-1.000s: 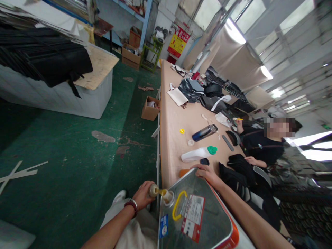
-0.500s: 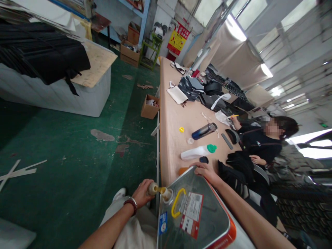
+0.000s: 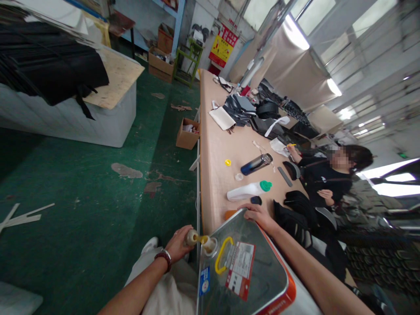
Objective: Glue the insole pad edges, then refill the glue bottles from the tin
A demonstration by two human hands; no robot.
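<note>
My left hand (image 3: 180, 243) is wrapped round a small pale bottle (image 3: 190, 238), its mouth turned toward the spout (image 3: 208, 245) of a large metal can (image 3: 262, 271). Yellowish liquid (image 3: 199, 239) runs between spout and bottle. The can is tilted, its top facing me, with a yellow handle (image 3: 224, 255) and a red-and-white label (image 3: 241, 269). My right hand (image 3: 259, 215) grips the can's far upper edge. Just beyond that hand, an orange thing (image 3: 230, 214) is partly hidden by the can.
On the brown-covered table (image 3: 215, 175) lie a white bottle with green cap (image 3: 246, 191), a blue flask (image 3: 256, 164), a yellow cap (image 3: 228, 162) and black fabric pieces (image 3: 239, 109). A co-worker (image 3: 328, 175) sits at right. A cardboard box (image 3: 187, 134) stands on the floor.
My hands, the bottle and the can hold nearly the same pose, with liquid still between spout and bottle. The co-worker's lower hand has risen slightly. The whole view has shifted a little.
</note>
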